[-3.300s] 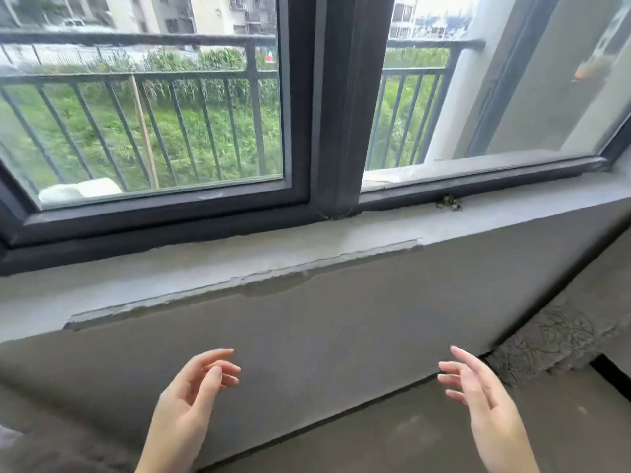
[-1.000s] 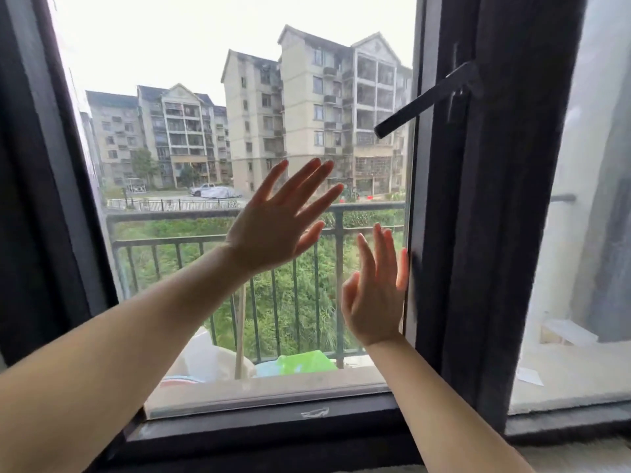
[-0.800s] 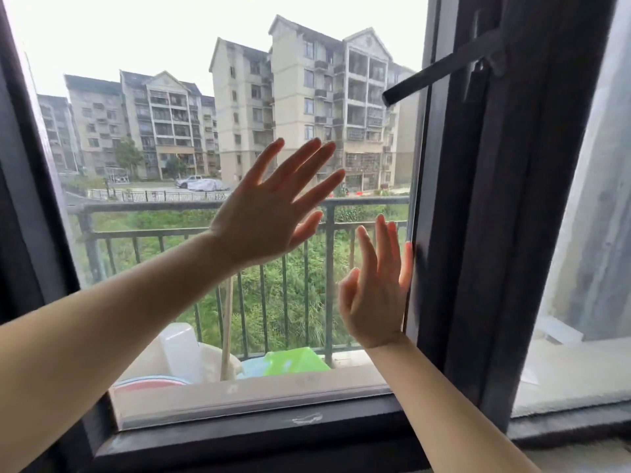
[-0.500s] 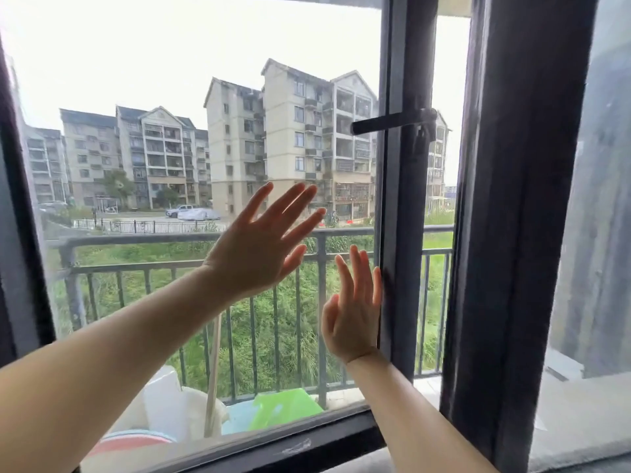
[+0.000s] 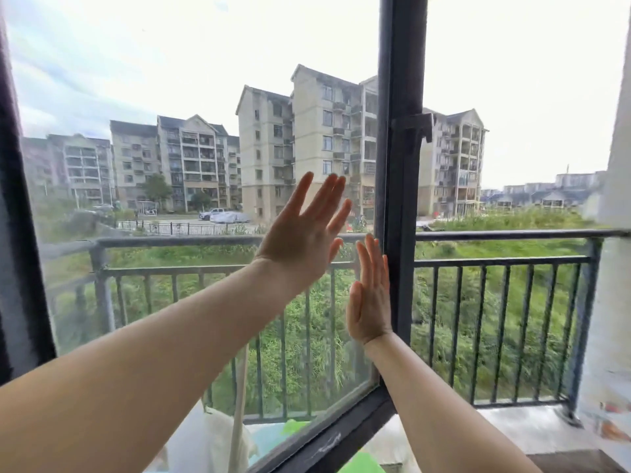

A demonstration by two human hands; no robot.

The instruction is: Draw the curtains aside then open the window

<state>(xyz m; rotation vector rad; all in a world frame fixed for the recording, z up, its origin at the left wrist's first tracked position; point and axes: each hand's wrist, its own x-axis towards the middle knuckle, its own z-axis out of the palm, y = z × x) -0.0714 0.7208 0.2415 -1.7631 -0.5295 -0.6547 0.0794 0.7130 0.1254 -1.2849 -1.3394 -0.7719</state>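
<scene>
Both our hands are flat and open, holding nothing: the right hand (image 5: 370, 298) touches the window sash's (image 5: 399, 186) upright stile, nearer than the left hand (image 5: 304, 233) on its glass.

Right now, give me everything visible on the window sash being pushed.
The window sash is a dark grey, metal-looking frame around one clear glass pane. Its right upright stands near the middle of the view and carries a dark handle. It is swung outward: the bottom rail runs diagonally away and open air shows to the right of the upright, with the balcony railing beyond. The left hand lies flat on the glass; the right hand presses at the pane's edge beside the upright.
</scene>
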